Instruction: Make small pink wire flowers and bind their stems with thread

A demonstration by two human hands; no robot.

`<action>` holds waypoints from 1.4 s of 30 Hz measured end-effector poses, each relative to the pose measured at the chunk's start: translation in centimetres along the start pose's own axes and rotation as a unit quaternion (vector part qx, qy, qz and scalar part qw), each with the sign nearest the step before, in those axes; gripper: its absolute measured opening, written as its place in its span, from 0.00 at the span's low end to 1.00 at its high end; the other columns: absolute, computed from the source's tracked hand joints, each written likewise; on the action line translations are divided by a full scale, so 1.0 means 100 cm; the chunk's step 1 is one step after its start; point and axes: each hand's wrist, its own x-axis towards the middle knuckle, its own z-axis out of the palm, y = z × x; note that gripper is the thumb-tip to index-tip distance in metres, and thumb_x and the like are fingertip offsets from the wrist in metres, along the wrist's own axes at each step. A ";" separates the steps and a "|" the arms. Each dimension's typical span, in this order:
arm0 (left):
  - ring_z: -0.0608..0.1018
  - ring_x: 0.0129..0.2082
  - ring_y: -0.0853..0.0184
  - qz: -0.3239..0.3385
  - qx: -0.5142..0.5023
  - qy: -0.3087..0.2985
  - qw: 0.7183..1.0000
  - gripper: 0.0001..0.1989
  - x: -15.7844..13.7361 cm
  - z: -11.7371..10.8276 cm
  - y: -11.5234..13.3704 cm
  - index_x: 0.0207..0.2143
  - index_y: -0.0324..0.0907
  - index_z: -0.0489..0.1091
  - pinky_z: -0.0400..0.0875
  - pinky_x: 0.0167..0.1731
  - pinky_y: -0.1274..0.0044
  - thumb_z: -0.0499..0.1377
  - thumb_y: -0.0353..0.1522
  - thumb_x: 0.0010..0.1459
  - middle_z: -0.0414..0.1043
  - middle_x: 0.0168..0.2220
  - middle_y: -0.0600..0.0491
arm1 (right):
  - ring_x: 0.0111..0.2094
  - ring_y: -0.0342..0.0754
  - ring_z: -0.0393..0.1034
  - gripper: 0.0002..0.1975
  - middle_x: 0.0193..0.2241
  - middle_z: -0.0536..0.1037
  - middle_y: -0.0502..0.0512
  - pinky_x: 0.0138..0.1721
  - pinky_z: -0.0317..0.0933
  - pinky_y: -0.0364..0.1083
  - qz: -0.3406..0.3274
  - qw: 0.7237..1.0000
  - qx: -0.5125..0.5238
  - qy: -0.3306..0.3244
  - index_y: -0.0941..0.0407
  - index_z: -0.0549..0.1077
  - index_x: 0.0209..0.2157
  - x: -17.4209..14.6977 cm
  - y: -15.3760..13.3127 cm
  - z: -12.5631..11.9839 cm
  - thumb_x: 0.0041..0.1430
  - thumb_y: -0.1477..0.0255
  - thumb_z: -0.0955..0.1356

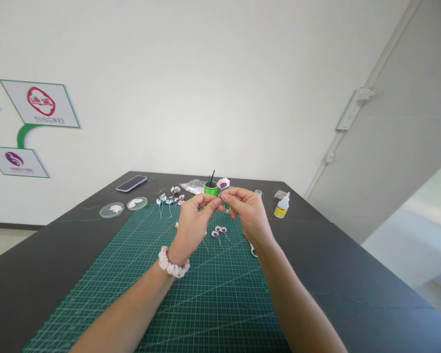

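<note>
A pink craft flower (223,183) with a dark centre stands upright just above my fingertips, which meet over the far part of the cutting mat. My left hand (195,219) pinches at its thin stem with thumb and forefinger. From the other side my right hand (249,212) also pinches the stem, its remaining fingers curled. Most of the stem is covered by my fingers. Beneath my hands, several small pink flowers (219,232) on wires lie on the green cutting mat (220,294).
Behind my hands stands a green tin (210,189) with dark tools. Leaf pieces (164,200) and purple flowers (180,199) lie left of it. Further left are two shallow dishes (112,210) and a phone (132,184). A glue bottle (282,206) and white-handled scissors (254,250) lie right.
</note>
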 end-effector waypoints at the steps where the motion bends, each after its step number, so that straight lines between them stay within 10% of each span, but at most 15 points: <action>1: 0.78 0.29 0.66 -0.008 -0.009 -0.002 1.000 0.06 0.000 0.000 0.000 0.25 0.40 0.74 0.73 0.39 0.72 0.61 0.32 0.54 0.79 0.25 0.52 | 0.15 0.38 0.55 0.08 0.16 0.71 0.47 0.17 0.47 0.41 -0.001 1.000 -0.001 -0.001 0.57 0.78 0.24 0.000 0.000 0.000 0.45 0.67 0.73; 42: 0.75 0.29 0.68 -0.027 -0.086 -0.041 0.995 0.09 0.000 0.003 -0.005 0.23 0.41 0.73 0.70 0.39 0.73 0.59 0.32 0.56 0.76 0.25 0.52 | 0.15 0.38 0.54 0.10 0.15 0.71 0.47 0.17 0.46 0.41 -0.001 1.000 0.001 0.004 0.57 0.78 0.23 0.000 -0.001 0.000 0.43 0.64 0.75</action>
